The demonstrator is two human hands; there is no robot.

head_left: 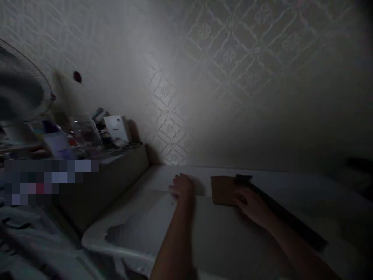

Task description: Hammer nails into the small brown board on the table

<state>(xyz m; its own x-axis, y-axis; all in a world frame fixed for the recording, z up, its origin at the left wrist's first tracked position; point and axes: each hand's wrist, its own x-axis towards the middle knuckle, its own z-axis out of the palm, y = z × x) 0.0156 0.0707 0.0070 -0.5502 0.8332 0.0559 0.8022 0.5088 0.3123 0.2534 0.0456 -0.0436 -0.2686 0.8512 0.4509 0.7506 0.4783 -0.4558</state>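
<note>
My left hand rests on a pale sheet that lies over the white table, its fingers apart and nothing in them. To its right, my right hand holds the lower right part of a flat brown rectangular piece between thumb and fingers. Behind and beside my right hand runs a long dark bar, slanting down to the right. The picture is dim and blurred, so fine detail is lost.
A fan stands at the far left, near a clear container and a white box on a raised cabinet. A patterned wall rises behind the white table.
</note>
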